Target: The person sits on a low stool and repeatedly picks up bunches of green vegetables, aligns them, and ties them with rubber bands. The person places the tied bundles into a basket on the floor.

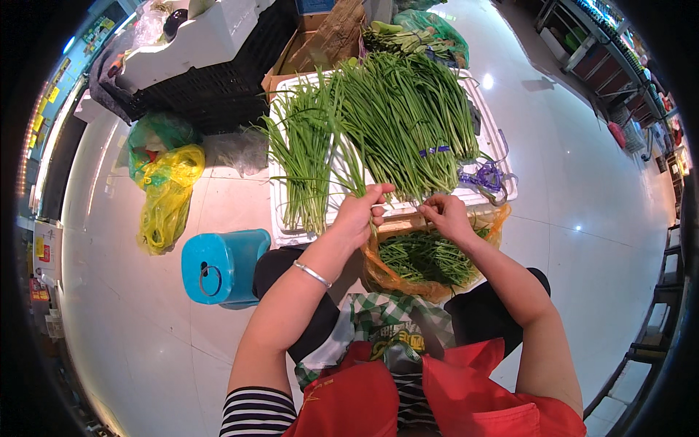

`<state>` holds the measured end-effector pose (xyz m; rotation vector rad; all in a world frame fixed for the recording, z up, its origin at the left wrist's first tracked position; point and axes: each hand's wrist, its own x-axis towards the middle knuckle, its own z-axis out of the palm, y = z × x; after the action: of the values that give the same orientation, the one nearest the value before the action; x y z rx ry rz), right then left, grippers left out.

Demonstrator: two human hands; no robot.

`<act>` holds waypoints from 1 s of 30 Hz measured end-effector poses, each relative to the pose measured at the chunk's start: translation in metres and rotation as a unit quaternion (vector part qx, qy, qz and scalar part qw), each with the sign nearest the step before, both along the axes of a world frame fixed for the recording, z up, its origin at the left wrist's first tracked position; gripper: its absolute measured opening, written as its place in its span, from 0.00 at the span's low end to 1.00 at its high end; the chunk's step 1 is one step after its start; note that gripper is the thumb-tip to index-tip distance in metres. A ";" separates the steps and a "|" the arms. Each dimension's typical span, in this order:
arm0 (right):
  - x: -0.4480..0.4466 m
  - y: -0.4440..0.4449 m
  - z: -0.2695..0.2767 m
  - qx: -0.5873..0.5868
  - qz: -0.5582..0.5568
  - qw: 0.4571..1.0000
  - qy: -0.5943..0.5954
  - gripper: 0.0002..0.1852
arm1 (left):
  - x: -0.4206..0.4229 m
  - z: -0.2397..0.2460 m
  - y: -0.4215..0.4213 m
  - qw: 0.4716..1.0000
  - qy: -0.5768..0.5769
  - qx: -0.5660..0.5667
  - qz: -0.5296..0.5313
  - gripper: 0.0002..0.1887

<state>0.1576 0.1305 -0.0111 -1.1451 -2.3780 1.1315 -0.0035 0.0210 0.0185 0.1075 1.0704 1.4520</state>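
Observation:
My left hand (360,210) is closed around a thin bunch of garlic chives (354,175), with the leaves pointing away from me. To its right, my right hand (446,213) pinches with thumb and forefinger at the stem ends of a large chive pile (393,125). The exact stems in that pinch are too small to make out. A purple tie (434,151) crosses part of the pile. Left of it lies a smaller, looser row of chives (303,164). Both rest on a white foam lid (349,158). Below my hands, an orange plastic bag (382,276) holds green chive scraps (420,257).
A blue plastic stool (224,267) stands by my left knee. Yellow (169,202) and green (164,134) plastic bags lie on the tiled floor. A black crate (213,93) carries a white foam box (185,43). Purple twine (486,177) lies on the lid's right side.

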 end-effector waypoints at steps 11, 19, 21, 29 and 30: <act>0.004 -0.026 0.026 -0.372 0.018 0.906 0.199 0.08 | 0.022 -0.002 0.005 0.998 0.018 0.006 -0.060 0.13; 0.030 -0.011 -0.001 -0.050 0.209 0.974 -0.067 0.06 | 0.000 0.011 -0.003 0.997 0.027 0.074 0.010 0.08; 0.042 -0.008 -0.008 0.141 0.280 0.915 -0.253 0.06 | -0.007 0.015 -0.007 0.993 0.075 0.091 -0.008 0.08; 0.049 0.000 -0.006 0.112 0.352 0.799 -0.475 0.07 | -0.009 0.016 -0.016 0.993 0.112 0.039 -0.027 0.12; 0.045 0.002 0.000 0.120 0.330 0.828 -0.438 0.06 | -0.008 0.016 -0.017 0.993 0.114 0.032 -0.029 0.13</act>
<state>0.2022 0.1327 -0.0106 -0.8524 -3.6954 0.3879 -0.0115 0.0045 0.0340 0.3554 1.1948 1.4453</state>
